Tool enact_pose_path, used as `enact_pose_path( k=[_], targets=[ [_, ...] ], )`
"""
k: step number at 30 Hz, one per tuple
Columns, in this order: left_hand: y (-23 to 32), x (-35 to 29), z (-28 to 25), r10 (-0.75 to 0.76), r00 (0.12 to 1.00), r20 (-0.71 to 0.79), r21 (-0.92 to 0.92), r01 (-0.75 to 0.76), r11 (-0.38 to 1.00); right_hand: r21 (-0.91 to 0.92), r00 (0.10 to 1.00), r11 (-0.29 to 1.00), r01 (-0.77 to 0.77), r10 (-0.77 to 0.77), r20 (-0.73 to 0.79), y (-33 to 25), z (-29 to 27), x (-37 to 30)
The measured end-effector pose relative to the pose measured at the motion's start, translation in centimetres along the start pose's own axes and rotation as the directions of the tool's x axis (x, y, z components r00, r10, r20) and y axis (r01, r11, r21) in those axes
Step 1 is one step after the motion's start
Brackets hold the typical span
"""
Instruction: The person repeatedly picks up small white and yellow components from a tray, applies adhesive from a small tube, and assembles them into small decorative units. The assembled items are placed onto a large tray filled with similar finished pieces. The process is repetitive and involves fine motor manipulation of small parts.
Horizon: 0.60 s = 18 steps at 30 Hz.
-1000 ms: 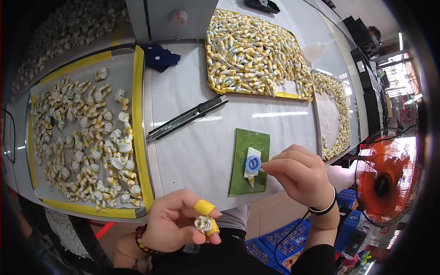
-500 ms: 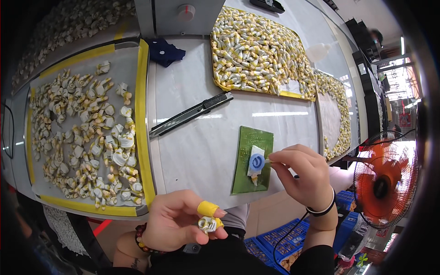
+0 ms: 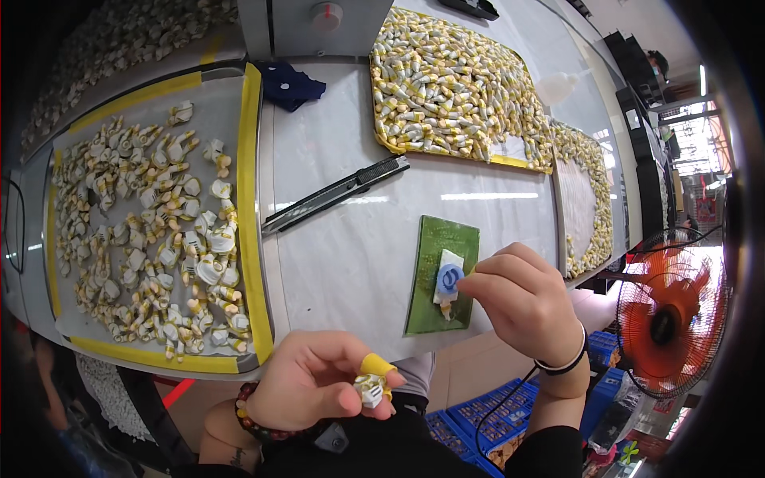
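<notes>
Near the table's front edge, my left hand [image 3: 315,382] pinches a small white-and-gold figurine part [image 3: 370,390] between thumb and fingers; a yellow wrap covers one fingertip. My right hand [image 3: 522,299] is closed in a pinch beside a round blue cap-like piece [image 3: 450,279]. Whatever its fingertips hold is tiny, yellowish and mostly hidden. The blue piece sits on a white pad lying on a green rectangular board [image 3: 433,239]. Below it on the board lies a small pale, yellowish part [image 3: 446,309].
At left, a yellow-edged tray [image 3: 256,295] bears many white-and-gold figurine parts. A utility knife [image 3: 339,193] lies mid-table. Farther back are a tray of small bottle-shaped parts [image 3: 446,88] and a dark cloth [image 3: 288,86]. An orange fan [image 3: 665,319] stands at right.
My right fingertips have moved slightly left, against the blue piece's edge. My left hand has shifted a little right and turned the figurine part. The view has moved slightly.
</notes>
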<state>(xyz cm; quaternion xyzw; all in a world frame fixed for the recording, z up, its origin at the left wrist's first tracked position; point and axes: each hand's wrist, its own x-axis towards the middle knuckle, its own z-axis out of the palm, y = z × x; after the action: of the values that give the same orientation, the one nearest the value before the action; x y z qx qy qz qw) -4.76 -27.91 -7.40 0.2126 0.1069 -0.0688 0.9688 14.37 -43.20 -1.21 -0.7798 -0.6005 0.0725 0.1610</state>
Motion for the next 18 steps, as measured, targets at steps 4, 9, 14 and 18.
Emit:
enact_pose_path(
  k=[4,9,14,18],
  targets=[
    [0.2,0.4,0.0,-0.1,0.994,0.044,-0.055,0.102,0.993,0.016,1.0,1.0,0.022,-0.022,-0.023,-0.3,0.3,0.2],
    [0.7,0.9,1.1,-0.184,0.983,-0.003,-0.017,0.184,0.983,0.233,0.967,0.973,-0.002,0.061,-0.248,-2.0,-0.3,0.1],
    [0.1,1.2,0.6,-0.209,0.957,0.199,-0.098,0.232,0.968,0.523,0.936,0.831,0.191,0.006,-0.351,-3.4,0.1,0.5],
    [0.1,1.2,0.9,-0.26,0.942,0.214,-0.113,0.288,0.951,0.514,0.948,0.829,0.22,-0.057,-0.313,-3.8,0.0,1.0]
  ],
)
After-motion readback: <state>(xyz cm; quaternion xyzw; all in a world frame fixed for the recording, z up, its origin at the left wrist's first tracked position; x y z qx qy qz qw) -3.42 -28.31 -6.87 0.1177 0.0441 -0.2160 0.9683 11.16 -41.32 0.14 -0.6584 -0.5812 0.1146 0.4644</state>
